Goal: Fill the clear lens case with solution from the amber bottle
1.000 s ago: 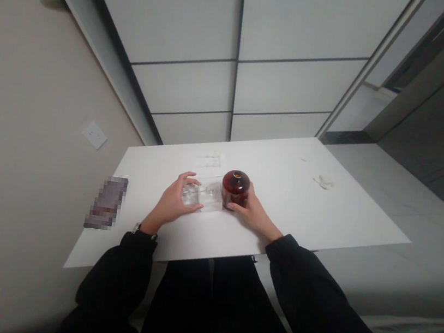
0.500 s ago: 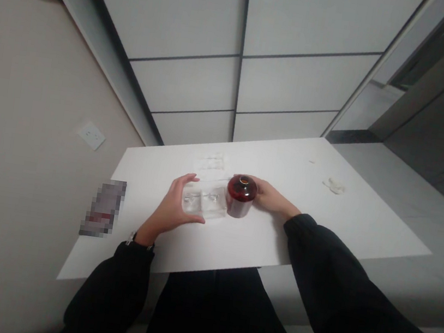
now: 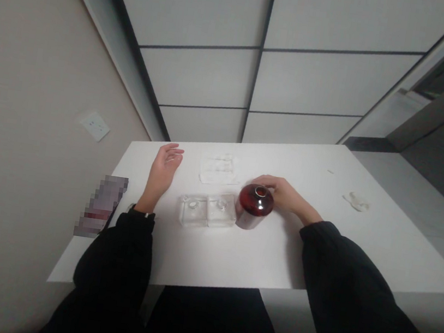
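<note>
Steadying the jar [image 3: 254, 209], I judge, beside the box [image 3: 194, 216]: my right hand [image 3: 284, 195] half-curling round it. My left hand [image 3: 161, 173] lying loosely open, empty, toward worktop's [image 3: 201, 257] far-left corner. Any shift needing firm hold.

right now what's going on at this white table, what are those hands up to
A person in black sleeves is at the white table. The right hand is on a dark red bottle, which has an open neck. The bottle is next to a clear two-part container. The left hand is off the container, its fingers loosely curled and holding nothing visible. Beyond the container lies a clear or whitish flat piece, too faint to identify, and a crumpled pale scrap is off to the right.
</note>
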Available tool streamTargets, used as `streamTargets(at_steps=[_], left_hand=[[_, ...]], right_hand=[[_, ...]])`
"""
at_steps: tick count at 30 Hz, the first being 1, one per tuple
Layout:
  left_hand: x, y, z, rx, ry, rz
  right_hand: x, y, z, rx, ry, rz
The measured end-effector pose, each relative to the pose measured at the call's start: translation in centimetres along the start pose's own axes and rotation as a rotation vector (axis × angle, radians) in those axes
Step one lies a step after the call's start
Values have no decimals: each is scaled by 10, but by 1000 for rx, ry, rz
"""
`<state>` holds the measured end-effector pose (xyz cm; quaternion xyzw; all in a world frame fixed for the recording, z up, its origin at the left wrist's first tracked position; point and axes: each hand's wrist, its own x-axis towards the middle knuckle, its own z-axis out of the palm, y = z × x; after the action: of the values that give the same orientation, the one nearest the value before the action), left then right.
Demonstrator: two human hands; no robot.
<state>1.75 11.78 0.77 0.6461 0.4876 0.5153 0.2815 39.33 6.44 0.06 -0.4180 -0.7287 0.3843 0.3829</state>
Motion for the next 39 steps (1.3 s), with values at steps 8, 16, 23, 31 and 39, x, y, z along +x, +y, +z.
streamTargets(at_steps=[8,16,23,31,39], left_hand=[[-1,-25,17,9,20,-106],[-3,-22,16,61,64,-164],[-5,-14,17,97,32,-175],[-5,-15,17,110,3,-174],[-5,-17,17,111,-22,-167]], right_hand=[[-2,-55,7,474,438,-301],[-16,-70,39,515,383,-337],[-23,-68,42,456,365,-344],[-26,-62,53,314,358,-338],[-26,-58,60,332,399,-293]])
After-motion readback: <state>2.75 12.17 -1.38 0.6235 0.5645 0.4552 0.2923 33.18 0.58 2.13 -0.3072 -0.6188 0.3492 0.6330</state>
